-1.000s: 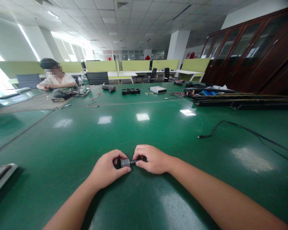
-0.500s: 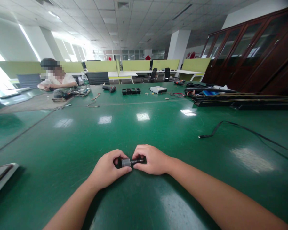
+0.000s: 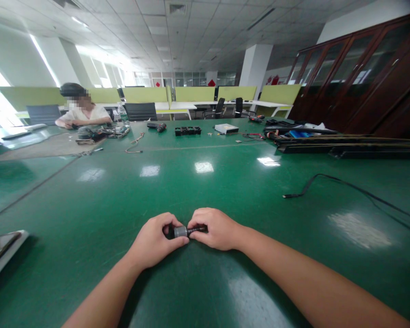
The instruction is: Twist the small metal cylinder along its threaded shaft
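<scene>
A small grey cylinder with a black end (image 3: 180, 232), which looks like a small motor, lies sideways between my hands low in the middle of the view. My left hand (image 3: 155, 239) is closed round its left part, thumb below and fingers above. From its right side a thin dark ridged shaft (image 3: 193, 230) sticks out. The fingers and thumb of my right hand (image 3: 215, 229) pinch about this shaft, hiding part of it. Both hands are close together, low over the green table (image 3: 177, 196).
A black cable (image 3: 323, 175) curves along the right. At the left edge lies a flat pale-framed object (image 3: 7, 250). Farther back are a power drill (image 3: 156, 127), a black part (image 3: 187, 131), a white box (image 3: 226, 129) and dark rails (image 3: 345, 144). A person (image 3: 84, 111) sits far left.
The hands and the cylinder keep nearly the same place. My right fingers have shifted slightly left about the shaft. The whole view has moved a little.
</scene>
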Tool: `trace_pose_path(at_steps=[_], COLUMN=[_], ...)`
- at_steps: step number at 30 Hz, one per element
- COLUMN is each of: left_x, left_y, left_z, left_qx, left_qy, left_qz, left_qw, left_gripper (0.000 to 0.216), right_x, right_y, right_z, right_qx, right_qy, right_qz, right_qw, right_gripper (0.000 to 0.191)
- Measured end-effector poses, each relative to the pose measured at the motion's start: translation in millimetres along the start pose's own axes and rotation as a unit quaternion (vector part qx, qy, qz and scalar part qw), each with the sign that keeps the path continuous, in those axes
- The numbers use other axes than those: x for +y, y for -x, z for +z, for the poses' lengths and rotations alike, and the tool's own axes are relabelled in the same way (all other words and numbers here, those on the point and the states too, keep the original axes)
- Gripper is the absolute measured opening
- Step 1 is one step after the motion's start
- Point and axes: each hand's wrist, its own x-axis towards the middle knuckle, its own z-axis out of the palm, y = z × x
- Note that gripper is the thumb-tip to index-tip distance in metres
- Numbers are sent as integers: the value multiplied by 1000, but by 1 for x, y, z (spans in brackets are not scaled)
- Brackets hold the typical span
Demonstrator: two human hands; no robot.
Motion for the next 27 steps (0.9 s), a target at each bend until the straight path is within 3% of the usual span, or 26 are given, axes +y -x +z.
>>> trace_pose_path(at_steps=[27], left_x=[4], left_y=[0], left_z=[-2], left_qx=[-10], left_qy=[-6], left_qz=[-8], left_qw=[1000], left_gripper=[22], right_x=[2], right_y=[3], right_z=[-3], right_qx=[-3], right_qy=[-8], right_qz=[24], right_qw=[1000], right_gripper=[9])
